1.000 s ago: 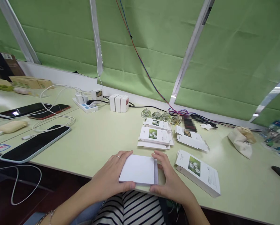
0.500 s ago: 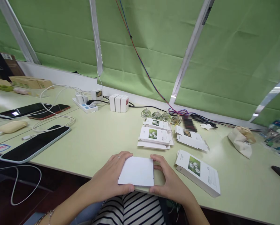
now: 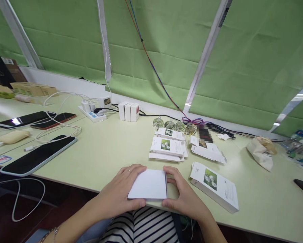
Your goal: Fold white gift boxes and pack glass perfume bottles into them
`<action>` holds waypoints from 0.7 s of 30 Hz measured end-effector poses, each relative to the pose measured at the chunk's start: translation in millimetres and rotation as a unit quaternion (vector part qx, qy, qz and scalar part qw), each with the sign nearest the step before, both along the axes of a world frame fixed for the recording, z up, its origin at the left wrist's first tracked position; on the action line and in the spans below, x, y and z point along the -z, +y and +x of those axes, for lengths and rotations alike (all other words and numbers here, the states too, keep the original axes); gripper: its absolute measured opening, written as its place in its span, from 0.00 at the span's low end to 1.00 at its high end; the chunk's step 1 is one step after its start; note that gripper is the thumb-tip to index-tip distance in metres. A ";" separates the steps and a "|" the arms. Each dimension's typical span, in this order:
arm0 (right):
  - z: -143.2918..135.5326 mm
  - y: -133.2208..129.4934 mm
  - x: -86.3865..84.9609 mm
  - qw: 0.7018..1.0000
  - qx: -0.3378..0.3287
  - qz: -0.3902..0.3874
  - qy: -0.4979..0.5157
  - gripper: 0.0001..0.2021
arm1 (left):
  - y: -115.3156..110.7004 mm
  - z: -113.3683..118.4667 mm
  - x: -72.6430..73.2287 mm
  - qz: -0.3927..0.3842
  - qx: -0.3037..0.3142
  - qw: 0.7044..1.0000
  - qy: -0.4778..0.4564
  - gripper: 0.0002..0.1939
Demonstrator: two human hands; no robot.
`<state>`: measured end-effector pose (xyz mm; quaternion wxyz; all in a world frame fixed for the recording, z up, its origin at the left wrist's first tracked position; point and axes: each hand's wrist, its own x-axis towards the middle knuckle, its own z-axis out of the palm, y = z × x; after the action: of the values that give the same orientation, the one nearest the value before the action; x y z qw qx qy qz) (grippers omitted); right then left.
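Observation:
At the table's front edge, a flat white square piece, seemingly a cardboard tray or box (image 3: 148,185), lies between my two hands. My left hand (image 3: 123,187) grips its left side, thumb along the near edge and fingers at the far corner. My right hand (image 3: 180,189) holds the right side, with thumb and forefinger at the two right corners and a gap inside the curled hand. Just right of it lies a white carton with a white-flower picture (image 3: 214,185). Beyond my hands sits a stack of similar flattened cartons (image 3: 168,146), and another white carton (image 3: 207,150) rests beside that stack.
Several round glass bottles (image 3: 169,124) line the back. Three small white boxes (image 3: 128,111) stand by a power strip (image 3: 92,114). Phones (image 3: 40,155) and white cables occupy the left. A cloth pouch (image 3: 261,153) and a plastic water bottle (image 3: 302,146) are at right.
The white square piece has tilted slightly, and thin raised edges now show along its far and right sides. My hands have barely shifted.

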<state>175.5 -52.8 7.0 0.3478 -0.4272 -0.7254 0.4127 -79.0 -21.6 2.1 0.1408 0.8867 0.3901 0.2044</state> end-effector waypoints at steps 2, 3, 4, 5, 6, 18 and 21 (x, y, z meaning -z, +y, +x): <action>0.0 0.4 0.0 1.000 0.002 -0.004 0.008 0.37 | 0.2 -0.3 0.7 -0.002 0.001 1.000 0.002 0.39; 0.1 0.4 -0.1 1.000 0.003 -0.008 0.011 0.37 | 0.4 -0.5 0.8 -0.003 0.002 1.000 0.001 0.39; 0.1 0.5 -0.3 1.000 0.006 -0.013 0.013 0.38 | 0.6 -0.7 0.8 -0.003 0.003 1.000 -0.001 0.39; 0.2 0.4 -0.5 1.000 0.007 -0.020 0.015 0.38 | 0.8 -0.9 0.6 -0.003 0.006 1.000 -0.002 0.39; 0.3 0.4 -0.8 0.999 0.009 -0.027 0.016 0.38 | 0.9 -1.1 0.1 -0.003 0.008 1.000 -0.003 0.38; -2.2 -0.8 -5.1 0.998 0.029 -0.055 -0.009 0.43 | 0.4 -1.8 -6.7 -0.014 0.022 1.000 0.005 0.37; -3.1 -0.6 -4.1 0.999 0.019 -0.031 0.023 0.41 | 0.5 -1.5 -5.1 -0.009 0.011 1.000 0.000 0.37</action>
<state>172.3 -53.4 11.1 0.3588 -0.4416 -0.6961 0.4378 -80.5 -21.1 7.2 0.1510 0.8897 0.3821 0.1993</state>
